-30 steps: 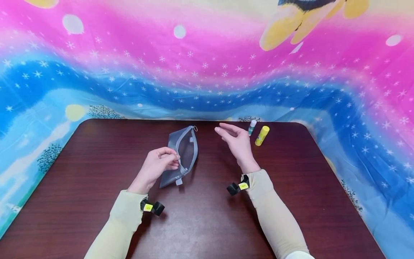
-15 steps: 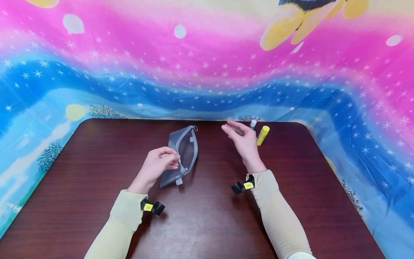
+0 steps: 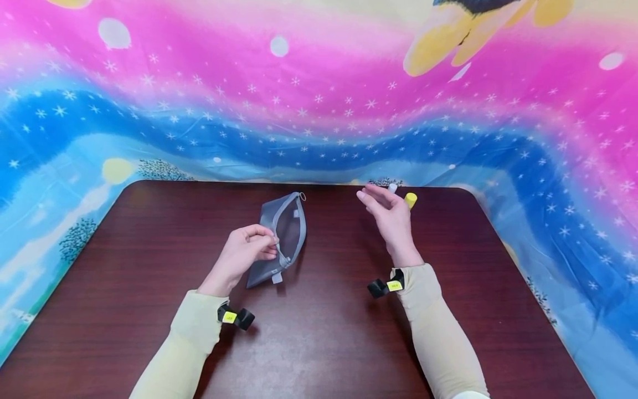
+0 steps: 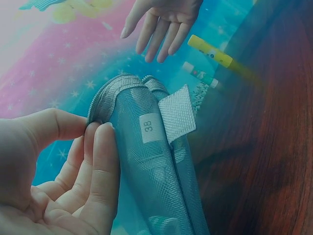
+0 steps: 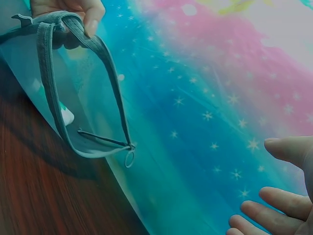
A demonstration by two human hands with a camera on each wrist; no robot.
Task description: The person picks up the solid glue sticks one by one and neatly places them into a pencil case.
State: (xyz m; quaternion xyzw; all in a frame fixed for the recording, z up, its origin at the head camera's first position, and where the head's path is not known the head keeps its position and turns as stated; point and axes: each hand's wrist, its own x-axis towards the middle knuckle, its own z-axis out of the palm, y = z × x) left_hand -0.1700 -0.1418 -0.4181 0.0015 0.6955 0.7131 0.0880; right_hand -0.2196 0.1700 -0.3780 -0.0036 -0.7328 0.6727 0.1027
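Patterned cloth (image 3: 319,83) hangs behind a dark table (image 3: 319,343). Head view: the left hand (image 3: 239,255) pinches the rim of a grey pouch (image 3: 295,230) left of the table's middle, presumably to hold its mouth wide; the right hand (image 3: 391,219) hovers by a yellow tube (image 3: 411,199) and a white-capped tube (image 3: 392,188). Left wrist view: the right hand is loosely spread, gripping nothing. Right wrist view: the mouth gapes rightward.

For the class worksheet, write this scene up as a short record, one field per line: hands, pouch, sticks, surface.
Left hand: pinches the pouch by its rim
Right hand: holds nothing, thumb apart from fingers
Pouch: grey mesh, zip open; white item within, kind unclear
Yellow stick: on the table, right of the pouch
White-capped stick: beside the yellow one
Table: dark red-brown, wood-grained
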